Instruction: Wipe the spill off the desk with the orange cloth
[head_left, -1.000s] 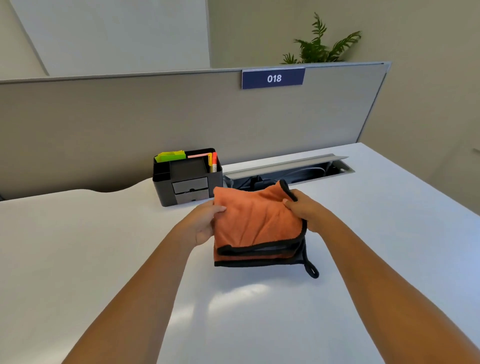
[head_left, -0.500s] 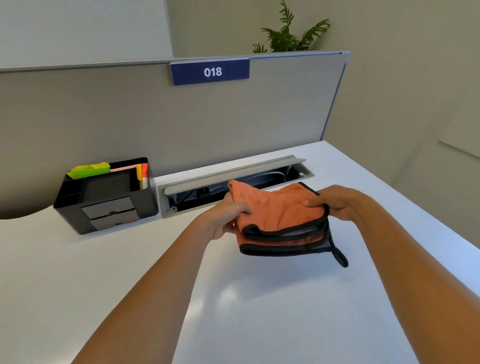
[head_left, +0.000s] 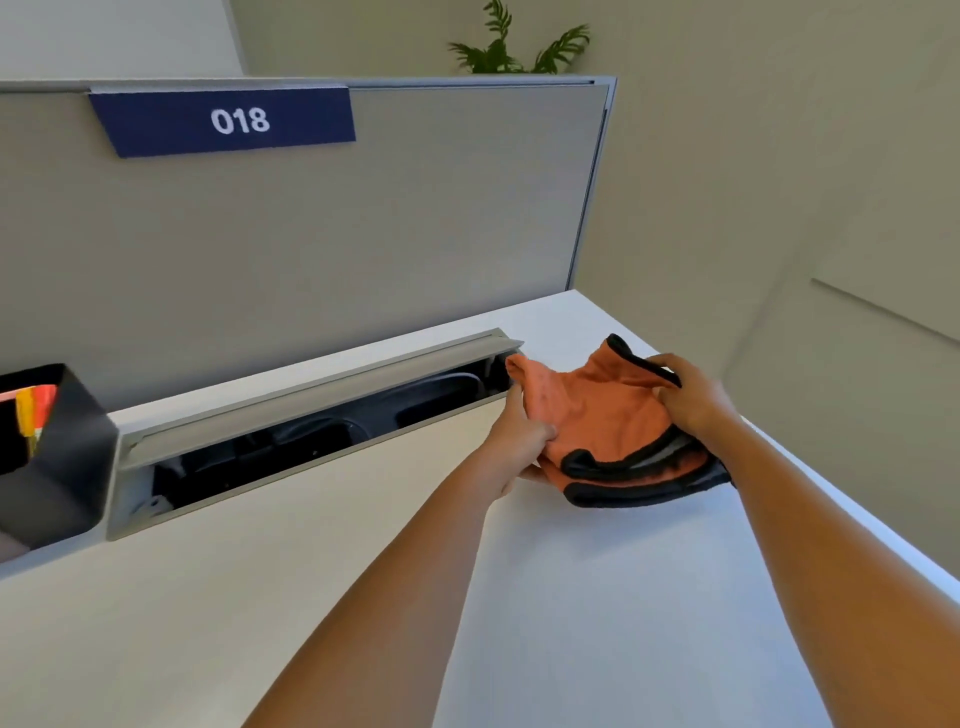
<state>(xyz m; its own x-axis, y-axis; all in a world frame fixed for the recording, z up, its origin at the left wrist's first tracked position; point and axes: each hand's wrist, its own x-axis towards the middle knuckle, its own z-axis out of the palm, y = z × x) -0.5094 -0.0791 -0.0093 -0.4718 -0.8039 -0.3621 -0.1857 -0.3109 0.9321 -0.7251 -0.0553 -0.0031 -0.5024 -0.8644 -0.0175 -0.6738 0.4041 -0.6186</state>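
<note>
The orange cloth (head_left: 602, 415), folded with black edging, rests on the white desk (head_left: 597, 623) near its far right corner. My left hand (head_left: 519, 441) pinches the cloth's left side. On the right, my right hand (head_left: 691, 397) grips its upper edge by the black trim. The cloth's top layer is bunched up between both hands. I see no spill on the desk surface.
An open cable tray (head_left: 311, 426) runs along the desk's back, just left of the cloth. A black desk organiser (head_left: 52, 457) with coloured pens stands at the far left. The grey partition (head_left: 311, 234) with a "018" sign rises behind. The desk's right edge lies close to the cloth.
Both hands have carried the cloth rightward and farther back, from beside the organiser to the desk's far right corner. The view has swung right with them.
</note>
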